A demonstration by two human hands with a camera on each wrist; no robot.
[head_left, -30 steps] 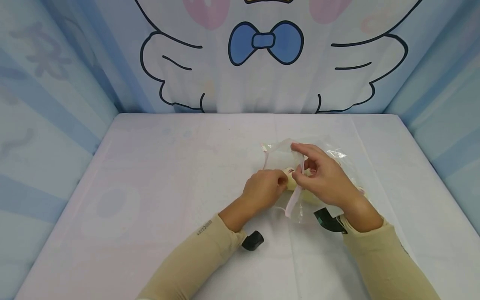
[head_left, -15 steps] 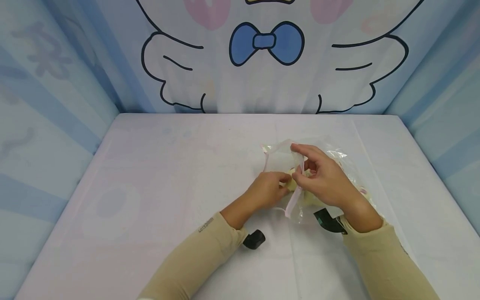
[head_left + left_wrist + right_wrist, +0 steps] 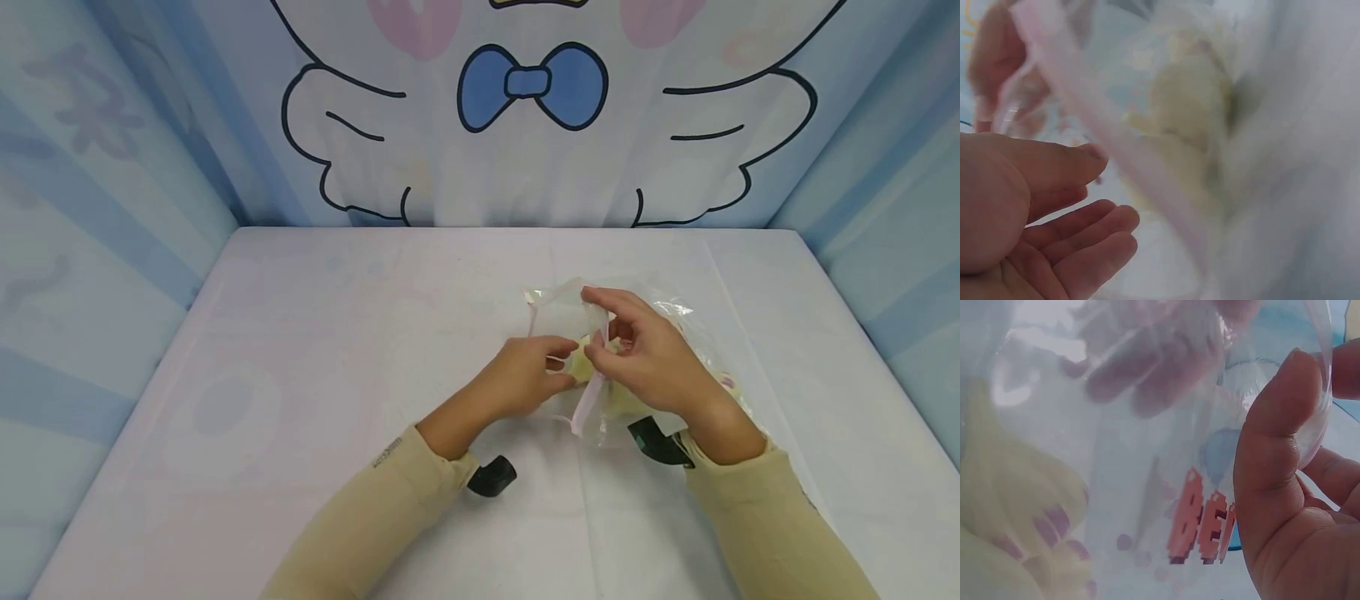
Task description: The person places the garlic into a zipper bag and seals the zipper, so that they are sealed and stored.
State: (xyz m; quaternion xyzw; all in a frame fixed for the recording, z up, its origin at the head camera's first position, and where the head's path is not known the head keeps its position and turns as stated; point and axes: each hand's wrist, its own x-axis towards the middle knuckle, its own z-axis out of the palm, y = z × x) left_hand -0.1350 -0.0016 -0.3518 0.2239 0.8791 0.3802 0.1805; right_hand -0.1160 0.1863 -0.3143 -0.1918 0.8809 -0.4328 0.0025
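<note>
A clear plastic zip bag point(image 3: 693, 329) with a pink strip point(image 3: 587, 407) along its mouth lies right of the table's middle. Inside shows a soft pale yellow thing point(image 3: 1185, 100), perhaps a stuffed toy, bearing purple marks in the right wrist view. My right hand point(image 3: 660, 354) grips the bag's edge between thumb and fingers, keeping the mouth raised. At the opening is my left hand point(image 3: 517, 379), thumb and fingers apart and loosely bent. Nothing sits between them in the left wrist view. Red printed letters point(image 3: 1200, 519) mark the bag's side.
A white-covered table point(image 3: 337, 358) spreads around the bag. Behind it hangs a curtain point(image 3: 525, 167) printed with a blue bow, and patterned blue curtains point(image 3: 97, 250) stand at both sides. Dark wrist-camera mounts point(image 3: 492, 477) stick out beside the sleeves.
My left hand has drawn slightly leftward from the yellow thing, and its fingers have spread apart from a closer curl. The right hand keeps its place on the bag's edge.
</note>
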